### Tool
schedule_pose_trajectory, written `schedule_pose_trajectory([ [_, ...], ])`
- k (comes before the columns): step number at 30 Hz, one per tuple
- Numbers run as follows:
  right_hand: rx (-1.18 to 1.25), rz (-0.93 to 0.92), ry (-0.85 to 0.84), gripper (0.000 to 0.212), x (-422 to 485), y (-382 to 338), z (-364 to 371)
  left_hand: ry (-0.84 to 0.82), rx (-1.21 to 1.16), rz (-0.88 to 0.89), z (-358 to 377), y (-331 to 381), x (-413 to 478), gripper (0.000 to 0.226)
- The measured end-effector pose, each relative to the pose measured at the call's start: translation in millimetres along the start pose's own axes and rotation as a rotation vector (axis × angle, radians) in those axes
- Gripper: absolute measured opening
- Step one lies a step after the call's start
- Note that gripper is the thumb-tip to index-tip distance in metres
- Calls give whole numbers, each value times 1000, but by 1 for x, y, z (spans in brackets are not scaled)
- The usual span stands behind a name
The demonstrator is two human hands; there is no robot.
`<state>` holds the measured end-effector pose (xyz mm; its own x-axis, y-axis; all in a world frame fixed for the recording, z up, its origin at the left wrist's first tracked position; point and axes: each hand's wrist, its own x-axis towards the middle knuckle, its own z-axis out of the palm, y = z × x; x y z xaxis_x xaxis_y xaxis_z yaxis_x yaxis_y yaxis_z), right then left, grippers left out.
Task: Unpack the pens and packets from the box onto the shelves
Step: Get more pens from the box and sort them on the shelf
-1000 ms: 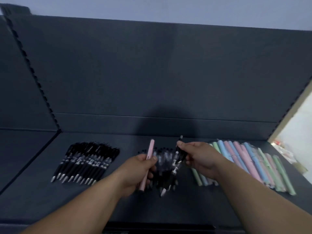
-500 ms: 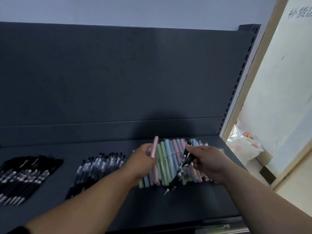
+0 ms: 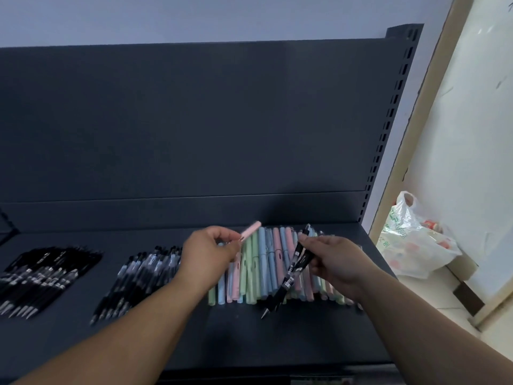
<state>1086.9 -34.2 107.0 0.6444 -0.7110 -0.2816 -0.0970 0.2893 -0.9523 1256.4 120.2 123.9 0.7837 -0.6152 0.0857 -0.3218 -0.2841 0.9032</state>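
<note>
Since half a second ago the pink pen (image 3: 251, 230) has tipped: it stood near upright in the left hand and now slants up to the right, its free end over the far edge of the pastel row (image 3: 266, 268). The rest lies as it did.

Far left of the pastel row, a black pile (image 3: 44, 276) lies on the shelf (image 3: 305, 337). Between it and the row lies a clear pile (image 3: 138, 273), its right edge hidden under the left hand (image 3: 208, 254). That hand is above the row's left end, its fingers curled narrow and pinching the pink pen's lower end.

Over the row's middle slant the black pens (image 3: 293, 269), two as far as I can tell, tips reaching past the row's near edge. Their white print is blurred and only a "G" reads. The right hand (image 3: 333, 259), above the row's right part, pinches their upper ends with curled fingers.

Right of the row, off the shelf, a plastic bag (image 3: 410, 245) bears green print that cannot be read.
</note>
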Motion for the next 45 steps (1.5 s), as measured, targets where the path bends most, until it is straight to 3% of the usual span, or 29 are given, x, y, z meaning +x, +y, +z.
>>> schedule_pose_trajectory([
  [6, 26, -37, -29, 26, 3, -4, 0, -223, -348, -108, -6, 5, -5, 33],
  [11, 18, -52, -44, 23, 6, -4, 0, -149, -587, -156, -10, 11, -5, 31],
  [17, 52, -26, -53, 26, 6, 1, -8, -156, -444, -187, -15, 11, 5, 18],
  [21, 55, -23, -34, 23, 5, 3, -12, -212, -333, -150, -21, 21, 17, 25],
  [25, 48, -24, -26, 24, 5, 3, -14, -126, -230, -111, -24, 24, 31, 27],
  [29, 32, -10, -25, 24, 5, 5, -13, -90, 90, -45, -5, 20, 41, 27],
  [34, 22, -1, -17, 27, 4, 5, -10, -306, 542, 65, 25, 7, 55, 50],
  [41, 38, 13, -32, 27, 0, 2, -7, -320, 589, 153, 37, -18, 53, 60],
  [45, 34, 1, -55, 25, -3, -3, 6, -225, 403, 227, 25, -16, 38, 34],
])
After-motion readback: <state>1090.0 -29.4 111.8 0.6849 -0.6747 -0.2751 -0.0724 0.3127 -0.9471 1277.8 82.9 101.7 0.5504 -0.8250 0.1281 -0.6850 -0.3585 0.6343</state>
